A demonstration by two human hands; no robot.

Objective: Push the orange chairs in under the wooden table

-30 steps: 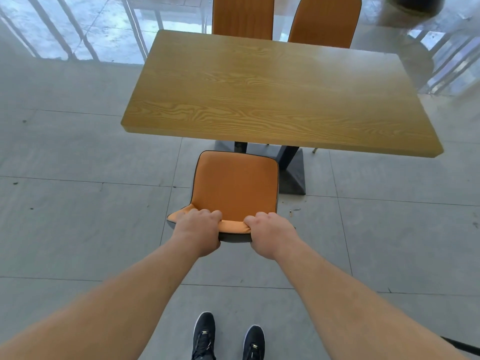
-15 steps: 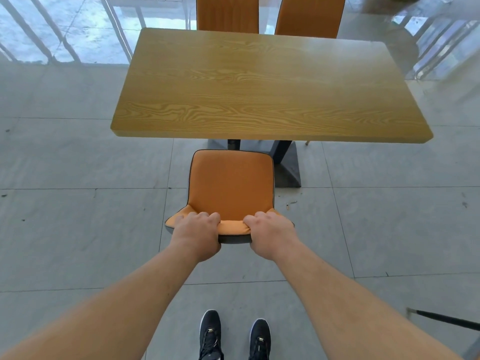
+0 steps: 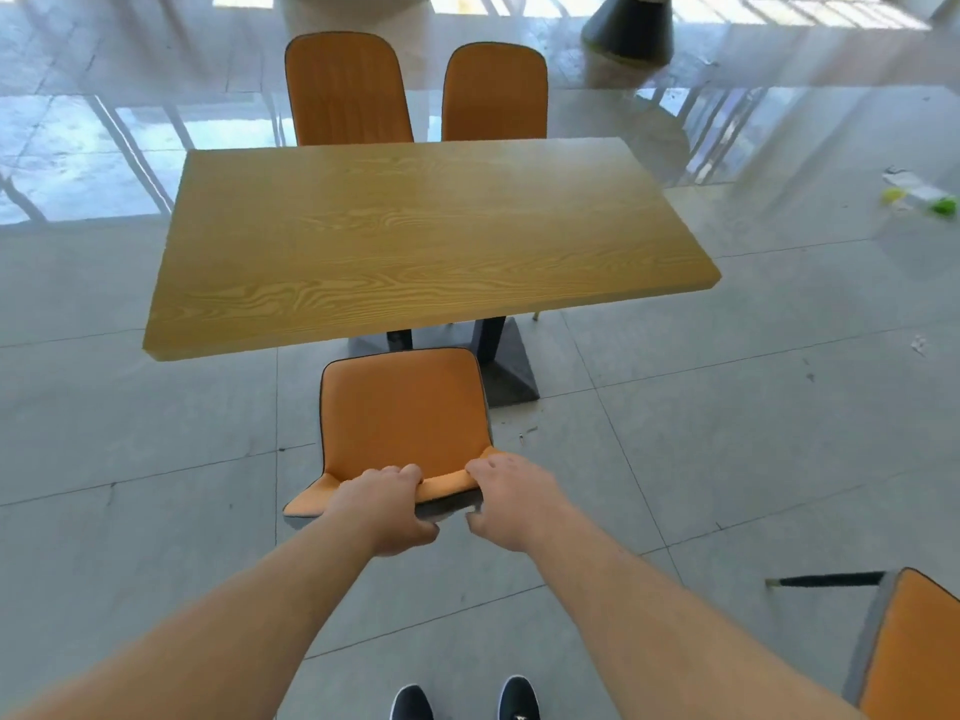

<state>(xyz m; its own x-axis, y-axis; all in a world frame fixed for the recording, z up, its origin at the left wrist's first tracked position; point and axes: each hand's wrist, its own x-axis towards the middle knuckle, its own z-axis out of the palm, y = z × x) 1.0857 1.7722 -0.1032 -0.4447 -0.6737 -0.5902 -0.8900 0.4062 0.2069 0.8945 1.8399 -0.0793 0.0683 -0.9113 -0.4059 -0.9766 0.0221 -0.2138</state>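
Observation:
An orange chair (image 3: pixel 402 413) stands at the near side of the wooden table (image 3: pixel 415 236), its seat front tucked just under the table edge. My left hand (image 3: pixel 384 506) and my right hand (image 3: pixel 511 498) both grip the top of its backrest. Two more orange chairs (image 3: pixel 345 90) (image 3: pixel 493 93) stand at the table's far side, their backs rising above the tabletop. Another orange chair (image 3: pixel 909 646) shows partly at the lower right, apart from the table.
The table's dark pedestal base (image 3: pixel 506 376) sits right of the held chair. A dark cone-shaped base (image 3: pixel 628 28) stands far back. Small litter (image 3: pixel 919 197) lies on the grey tiled floor at right. My shoes (image 3: pixel 462 701) are at the bottom.
The view has lifted and swung right, bringing the far chairs' backs and the lower-right chair into sight. Both hands stay on the backrest, with the chair still at the table's near edge.

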